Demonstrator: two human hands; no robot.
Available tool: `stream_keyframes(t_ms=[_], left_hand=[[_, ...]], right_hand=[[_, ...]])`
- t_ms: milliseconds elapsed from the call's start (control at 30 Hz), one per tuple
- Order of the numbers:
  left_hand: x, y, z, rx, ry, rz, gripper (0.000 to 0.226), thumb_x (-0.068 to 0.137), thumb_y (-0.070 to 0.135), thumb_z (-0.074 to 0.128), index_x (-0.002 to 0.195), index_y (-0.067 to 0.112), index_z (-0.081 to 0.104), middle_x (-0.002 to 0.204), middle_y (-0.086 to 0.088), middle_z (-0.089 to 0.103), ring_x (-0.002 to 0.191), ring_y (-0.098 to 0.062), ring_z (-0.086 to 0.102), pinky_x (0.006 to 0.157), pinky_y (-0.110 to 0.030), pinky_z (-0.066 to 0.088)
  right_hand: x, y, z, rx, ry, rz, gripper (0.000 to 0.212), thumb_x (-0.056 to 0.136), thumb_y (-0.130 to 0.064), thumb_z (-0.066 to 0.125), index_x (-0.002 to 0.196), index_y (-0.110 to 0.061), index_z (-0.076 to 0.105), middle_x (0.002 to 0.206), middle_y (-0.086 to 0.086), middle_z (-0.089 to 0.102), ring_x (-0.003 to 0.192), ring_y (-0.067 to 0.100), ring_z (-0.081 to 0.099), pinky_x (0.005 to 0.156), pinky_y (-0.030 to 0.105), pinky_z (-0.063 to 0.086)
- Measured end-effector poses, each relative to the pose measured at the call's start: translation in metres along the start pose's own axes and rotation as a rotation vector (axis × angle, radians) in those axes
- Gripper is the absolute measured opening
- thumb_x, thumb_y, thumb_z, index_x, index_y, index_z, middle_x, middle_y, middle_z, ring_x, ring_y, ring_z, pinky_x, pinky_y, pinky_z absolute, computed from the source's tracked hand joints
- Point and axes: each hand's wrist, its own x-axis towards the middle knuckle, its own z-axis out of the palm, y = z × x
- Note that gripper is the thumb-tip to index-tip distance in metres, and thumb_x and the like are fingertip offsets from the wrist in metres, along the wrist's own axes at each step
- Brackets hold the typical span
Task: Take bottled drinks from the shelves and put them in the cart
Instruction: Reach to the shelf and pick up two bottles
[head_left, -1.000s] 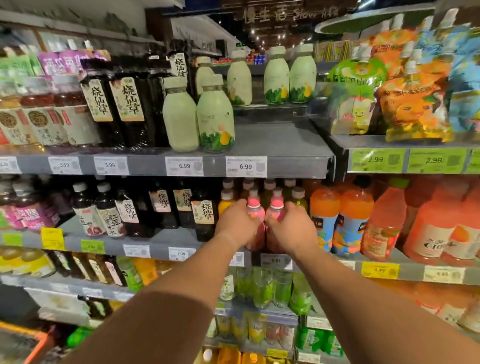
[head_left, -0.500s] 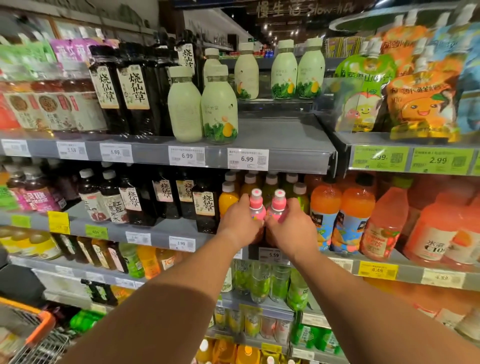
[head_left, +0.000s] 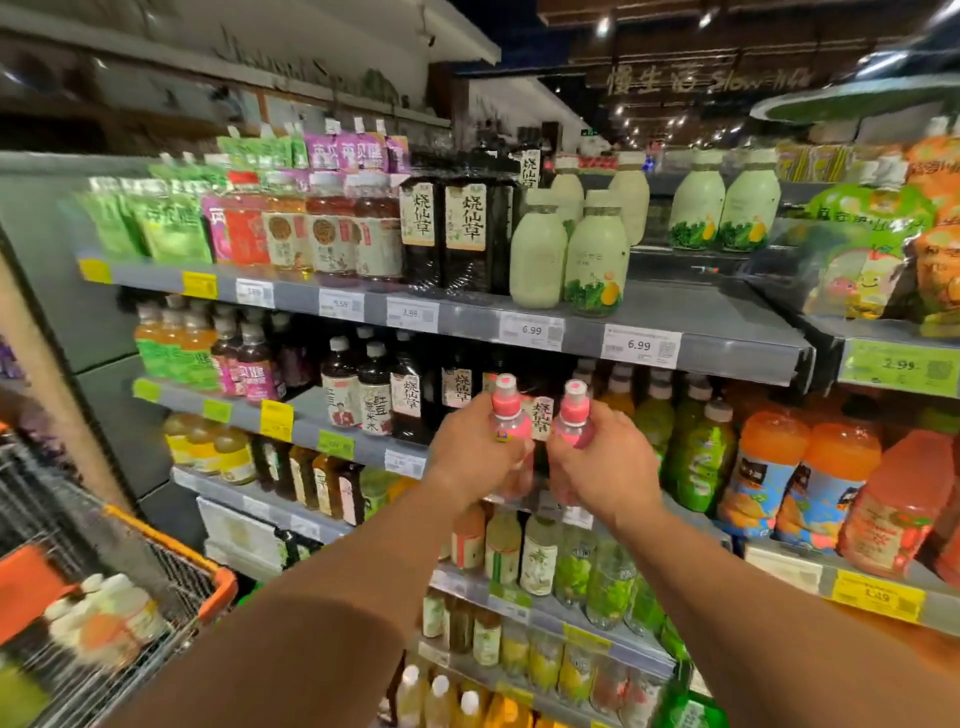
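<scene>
the left hand (head_left: 475, 457) is curled round a small clear plastic bottle of pink drink with a pink sports cap (head_left: 508, 415), and the right hand (head_left: 602, 467) is clamped on a second small pink-capped bottle (head_left: 574, 418) of the same kind. both bottles stand upright, side by side and just apart, held in front of the grey metal middle shelf (head_left: 306, 410) with their caps above the knuckles.

at 8 o'clock from the hands, the wire shopping cart with an orange rim (head_left: 171, 545) shows in the lower left corner; white-capped bottles (head_left: 104, 613) lie blurred inside it.

at 12 o'clock, on the grey upper shelf (head_left: 717, 322), pale green milky bottles (head_left: 595, 260) stand near white price tags. at 11 o'clock from the hands, tall dark bottles with cream labels (head_left: 465, 234) stand just beside the green ones. at 3 o'clock, orange juice bottles with blue labels (head_left: 831, 478) stand in a row beside green bottles (head_left: 696, 457). at 6 o'clock, clear bottles of green drink (head_left: 571, 566) fill a lower shelf.
</scene>
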Motion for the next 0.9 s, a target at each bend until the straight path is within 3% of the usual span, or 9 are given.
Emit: stream_keyframes(t_ms=[100, 233, 400, 500, 633, 900], left_hand=[[-0.026, -0.038, -0.052, 0.037, 0.069, -0.058, 0.037, 0.075, 0.033, 0.077, 0.109, 0.031, 0.061, 0.099, 0.005, 0.071, 0.094, -0.020, 0.066, 0.085, -0.037, 0.053], [-0.067, -0.086, -0.125, 0.131, 0.131, -0.124, 0.031, 0.075, 0.033, 0.074, 0.103, 0.028, 0.064, 0.094, 0.004, 0.072, 0.089, -0.021, 0.066, 0.080, -0.037, 0.054], [-0.120, -0.144, -0.213, 0.224, 0.229, -0.237, 0.029, 0.071, 0.038, 0.070, 0.099, 0.030, 0.063, 0.084, 0.009, 0.067, 0.085, -0.021, 0.064, 0.071, -0.033, 0.050], [-0.147, -0.176, -0.258, 0.256, 0.306, -0.326, 0.033, 0.070, 0.042, 0.071, 0.100, 0.030, 0.064, 0.086, 0.008, 0.069, 0.085, -0.020, 0.065, 0.074, -0.035, 0.053], [-0.172, -0.216, -0.301, 0.274, 0.385, -0.432, 0.030, 0.068, 0.038, 0.071, 0.097, 0.032, 0.063, 0.083, 0.013, 0.067, 0.084, -0.017, 0.066, 0.071, -0.031, 0.051], [-0.170, -0.289, -0.355, 0.333, 0.475, -0.609, 0.029, 0.072, 0.028, 0.075, 0.098, 0.027, 0.062, 0.095, 0.005, 0.071, 0.091, -0.020, 0.066, 0.081, -0.033, 0.053]], right_hand=[[-0.020, -0.048, 0.024, 0.063, -0.064, -0.032, 0.034, 0.075, -0.053, 0.051, 0.092, -0.024, 0.059, 0.086, 0.001, 0.063, 0.079, 0.026, 0.062, 0.065, 0.035, 0.049], [-0.054, -0.127, 0.061, 0.166, -0.176, -0.085, 0.033, 0.075, -0.047, 0.054, 0.095, -0.022, 0.059, 0.083, -0.002, 0.056, 0.079, 0.023, 0.056, 0.064, 0.032, 0.039], [-0.104, -0.226, 0.113, 0.276, -0.378, -0.121, 0.025, 0.074, -0.044, 0.057, 0.090, -0.025, 0.059, 0.087, 0.000, 0.063, 0.083, 0.026, 0.061, 0.071, 0.037, 0.050], [-0.126, -0.271, 0.143, 0.298, -0.459, -0.174, 0.027, 0.072, -0.046, 0.056, 0.088, -0.024, 0.059, 0.087, 0.001, 0.062, 0.084, 0.029, 0.061, 0.068, 0.035, 0.046], [-0.145, -0.321, 0.185, 0.325, -0.526, -0.235, 0.028, 0.075, -0.047, 0.053, 0.087, -0.023, 0.060, 0.087, 0.003, 0.064, 0.083, 0.032, 0.061, 0.069, 0.037, 0.050], [-0.143, -0.403, 0.277, 0.345, -0.776, -0.375, 0.024, 0.073, -0.040, 0.055, 0.083, -0.020, 0.062, 0.082, 0.005, 0.067, 0.077, 0.030, 0.062, 0.065, 0.034, 0.050]])
